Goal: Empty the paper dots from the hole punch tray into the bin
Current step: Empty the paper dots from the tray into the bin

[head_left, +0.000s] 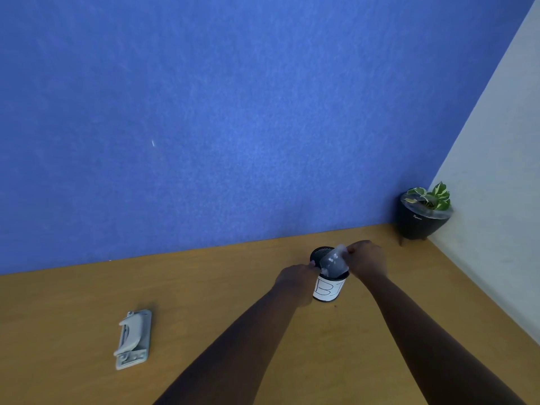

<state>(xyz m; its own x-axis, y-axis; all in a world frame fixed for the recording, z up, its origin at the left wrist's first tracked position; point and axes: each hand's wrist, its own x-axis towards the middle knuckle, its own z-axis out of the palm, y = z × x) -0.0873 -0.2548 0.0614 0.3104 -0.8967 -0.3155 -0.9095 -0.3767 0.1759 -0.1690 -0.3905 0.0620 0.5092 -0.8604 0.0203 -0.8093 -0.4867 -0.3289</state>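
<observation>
A small black mesh bin (pixel 320 254) with a white paper label stands on the wooden desk (pixel 233 302). Over its mouth a clear grey plastic tray (pixel 334 262) is held tilted, with white paper dots showing inside it. My right hand (pixel 367 258) grips the tray's upper end. My left hand (pixel 296 277) pinches the bin's left rim, or the tray's lower end; I cannot tell which. The grey hole punch (pixel 133 338) lies on the desk at the left, away from both hands.
A blue fabric partition (pixel 204 127) rises behind the desk, and a white wall (pixel 502 171) closes the right side. A black pot with a green-and-white plant (pixel 422 213) stands in the back right corner.
</observation>
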